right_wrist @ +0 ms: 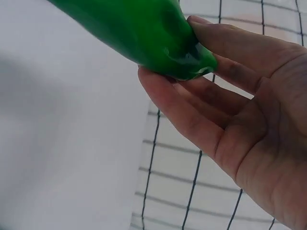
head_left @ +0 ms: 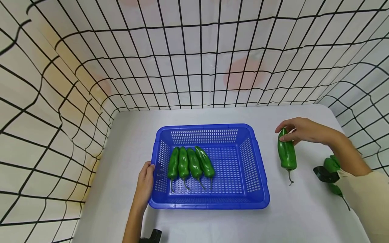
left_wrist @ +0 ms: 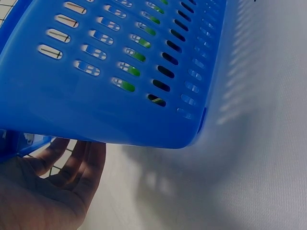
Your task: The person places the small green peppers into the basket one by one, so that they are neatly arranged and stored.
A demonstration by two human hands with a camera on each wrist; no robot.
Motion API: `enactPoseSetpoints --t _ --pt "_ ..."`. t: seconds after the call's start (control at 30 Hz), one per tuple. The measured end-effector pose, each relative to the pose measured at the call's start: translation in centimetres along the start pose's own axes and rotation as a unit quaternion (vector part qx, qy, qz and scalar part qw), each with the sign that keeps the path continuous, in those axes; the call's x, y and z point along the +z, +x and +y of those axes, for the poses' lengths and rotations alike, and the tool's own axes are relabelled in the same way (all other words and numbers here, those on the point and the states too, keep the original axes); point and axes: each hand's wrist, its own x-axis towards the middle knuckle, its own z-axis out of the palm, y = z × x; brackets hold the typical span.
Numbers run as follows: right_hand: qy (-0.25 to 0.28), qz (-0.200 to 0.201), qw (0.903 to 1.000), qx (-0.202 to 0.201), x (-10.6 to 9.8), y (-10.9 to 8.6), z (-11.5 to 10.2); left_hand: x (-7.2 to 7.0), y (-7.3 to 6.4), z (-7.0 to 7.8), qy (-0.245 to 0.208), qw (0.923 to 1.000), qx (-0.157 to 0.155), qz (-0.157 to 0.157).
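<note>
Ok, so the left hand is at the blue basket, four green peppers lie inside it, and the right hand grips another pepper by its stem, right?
Not quite: the right hand grips the other pepper by the end opposite its stem, as the head view shows. The left hand is at the blue basket, and four green peppers lie inside it.

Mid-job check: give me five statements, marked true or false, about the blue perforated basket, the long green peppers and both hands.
1. The right hand holds a long green pepper near its stemless end. True.
2. The left hand touches the left side of the blue perforated basket. True.
3. Six peppers lie in the basket. False: four peppers lie there.
4. The peppers inside are gathered toward the basket's right side. False: they lie toward its left.
5. The held pepper is directly above the basket. False: it is outside, to the right.
</note>
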Motion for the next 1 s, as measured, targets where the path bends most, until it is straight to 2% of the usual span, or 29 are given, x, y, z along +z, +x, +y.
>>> enactPoseSetpoints --t 0.17,1.0 --pt "-0.001 0.000 0.9999 -0.013 0.5 1.1 -1.8 0.0 0.1 0.0 -0.002 1.0000 -0.002 0.002" --pt "0.022 -0.010 0.9975 -0.067 2.9 4.3 -6.8 0.1 0.1 -0.2 0.003 1.0000 -0.001 0.006"
